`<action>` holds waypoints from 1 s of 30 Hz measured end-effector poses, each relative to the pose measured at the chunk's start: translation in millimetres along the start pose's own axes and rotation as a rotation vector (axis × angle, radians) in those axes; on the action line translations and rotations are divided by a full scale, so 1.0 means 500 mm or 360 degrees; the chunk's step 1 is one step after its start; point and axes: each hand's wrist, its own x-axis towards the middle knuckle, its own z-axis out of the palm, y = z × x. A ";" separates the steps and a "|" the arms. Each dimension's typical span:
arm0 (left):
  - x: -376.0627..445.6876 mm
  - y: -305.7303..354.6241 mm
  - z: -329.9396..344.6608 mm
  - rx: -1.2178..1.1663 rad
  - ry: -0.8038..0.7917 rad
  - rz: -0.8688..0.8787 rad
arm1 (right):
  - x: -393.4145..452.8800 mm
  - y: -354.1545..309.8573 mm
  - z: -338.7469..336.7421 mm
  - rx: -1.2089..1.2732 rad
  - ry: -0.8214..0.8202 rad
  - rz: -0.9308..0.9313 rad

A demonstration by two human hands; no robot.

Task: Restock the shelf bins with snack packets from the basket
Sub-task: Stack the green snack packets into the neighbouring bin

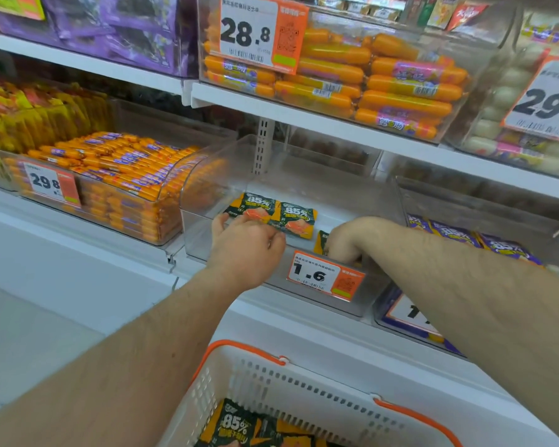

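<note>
A clear plastic shelf bin (207,240) with a 1.6 price tag (323,275) holds dark green and orange snack packets marked 85% (296,217). My left hand (246,243) reaches into the bin and holds the left packet (255,206) at its near edge. My right hand (346,240) is deep in the bin's right front corner, fingers curled round another packet (320,241) that is mostly hidden. Below, the white basket (304,385) with orange handles holds more of the same packets (239,424).
An orange sausage bin (117,188) stands to the left, a bin of purple packets (484,243) to the right. The shelf above (304,117) carries a bin of large orange sausages (384,88) and overhangs the bin. A white ledge (78,253) runs below.
</note>
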 end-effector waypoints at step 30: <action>-0.006 0.006 0.015 0.0072 0.0093 0.0006 | 0.139 0.030 0.020 0.0605 0.0433 0.0228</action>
